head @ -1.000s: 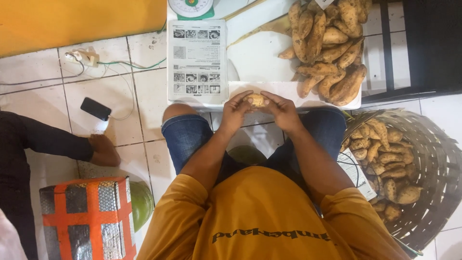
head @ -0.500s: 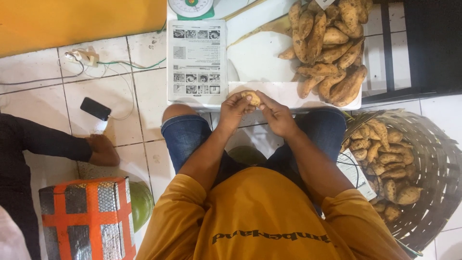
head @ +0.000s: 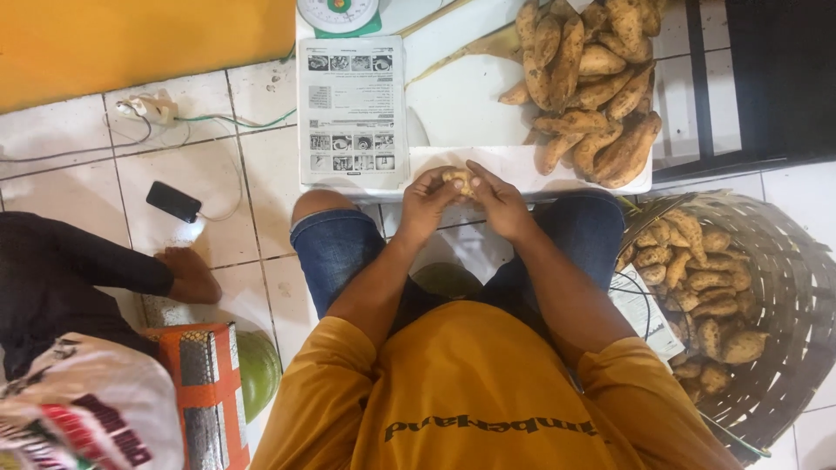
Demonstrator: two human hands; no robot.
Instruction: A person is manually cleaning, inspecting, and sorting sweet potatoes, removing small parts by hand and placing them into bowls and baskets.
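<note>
Head view showed us mid-batch: our left hand [head: 427, 202] and right hand [head: 498, 198] met at the near edge of the white bench [head: 453, 104], both grips closed on one small pale tuber [head: 458, 179] held between the fingertips, just above our knees. It looked lighter and smoother than the rest, though we could not tell if skin was coming off. Judging by stock, plenty was left: a heaped pile of sweet potatoes [head: 592, 96] lay on the bench's right half, and the woven basket [head: 784, 365] on the floor to our right held another load [head: 697, 287]. Which heap was finished, we could not tell. Tubers were elongated, tapered, tan-brown with dark specks, matte and rough. The basket was coarse wicker, round, open-weave. A flat printed sheet [head: 352, 109] lay on the bench's left half, a dial scale [head: 338, 13] beyond it. The floor was glossy white tile; a dark phone [head: 173, 201] lay there near another person's hand [head: 190, 275].
</note>
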